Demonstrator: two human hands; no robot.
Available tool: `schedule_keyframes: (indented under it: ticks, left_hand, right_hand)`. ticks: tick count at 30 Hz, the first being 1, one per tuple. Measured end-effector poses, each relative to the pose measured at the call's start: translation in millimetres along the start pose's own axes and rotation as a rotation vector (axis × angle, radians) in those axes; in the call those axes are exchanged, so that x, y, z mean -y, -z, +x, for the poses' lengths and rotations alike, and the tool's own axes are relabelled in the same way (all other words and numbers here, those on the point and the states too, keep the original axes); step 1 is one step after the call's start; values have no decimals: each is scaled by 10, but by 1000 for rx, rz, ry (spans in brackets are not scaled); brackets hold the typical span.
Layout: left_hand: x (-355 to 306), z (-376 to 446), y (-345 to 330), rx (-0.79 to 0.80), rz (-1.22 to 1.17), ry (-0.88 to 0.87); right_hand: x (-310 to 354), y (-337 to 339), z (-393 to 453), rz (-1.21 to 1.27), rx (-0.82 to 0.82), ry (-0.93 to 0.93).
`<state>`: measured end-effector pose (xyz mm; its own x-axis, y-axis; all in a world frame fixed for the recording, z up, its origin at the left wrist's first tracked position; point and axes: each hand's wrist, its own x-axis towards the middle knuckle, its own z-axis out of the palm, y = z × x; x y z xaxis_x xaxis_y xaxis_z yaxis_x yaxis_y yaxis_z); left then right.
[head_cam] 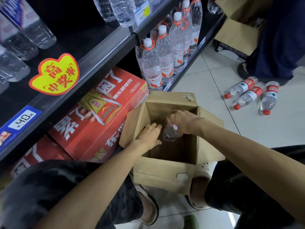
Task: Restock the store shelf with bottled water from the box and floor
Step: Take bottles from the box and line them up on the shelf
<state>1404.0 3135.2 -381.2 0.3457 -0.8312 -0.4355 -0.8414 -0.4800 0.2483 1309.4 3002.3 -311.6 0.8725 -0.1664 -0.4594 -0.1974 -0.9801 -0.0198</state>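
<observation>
The fingers (173,120) of the right hand (183,121) were curled around a clear water bottle (170,133) inside the open cardboard box (165,176), gripping it near its upper end. The left hand (148,135) reached in just beside it, its fingers bent against the bottle's side; whether they truly gripped it or only steadied it could not be told. Both forearms came down into the box from a crouch, knees on either side of it.

The box looked nearly emptied: apart from that one bottle, only bare cardboard showed on its floor, though the near corner was hidden by the wall. Well apart on the tiled floor (206,76) to the right lay three red-capped bottles (250,95), on their sides, close together and not yet picked up.

The shelf (105,45) to the left already carried rows of clear bottles on its upper level, with dark open space between them that seemed ready for more. Tall white-capped bottles (158,63) stood on the bottom level beside red cartons (99,113).

By this showing the box's share was almost finished; the bottle in hand and the three on the floor remained to be shelved.
</observation>
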Motion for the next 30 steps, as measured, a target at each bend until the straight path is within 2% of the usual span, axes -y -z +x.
schedule_keyframes:
  ticks: [4,9,11,15,21,25,30]
  left_hand:
    - [-20,-50,85,-117,-207,-7]
    - [-156,-137,331,-282,-584,-115]
    - [-183,-197,457,-321,-666,-132]
    - [-167,-305,738,-452,-631,-143]
    - [-158,-563,1224,-578,-781,-159]
    - [-139,-831,1638,-713,-673,-151]
    - [-77,-1113,2162,-818,-645,-137]
  right_hand:
    - [-43,271,-113,2,-116,82]
    - [-144,698,-298,93,-153,124]
    - [-174,845,-383,130,-196,142]
    - [-173,1167,-517,187,-316,145]
    - [-89,1569,-754,247,-583,64]
    - [1,1736,-915,345,-755,97]
    - [5,1974,-1073,291,-850,88]
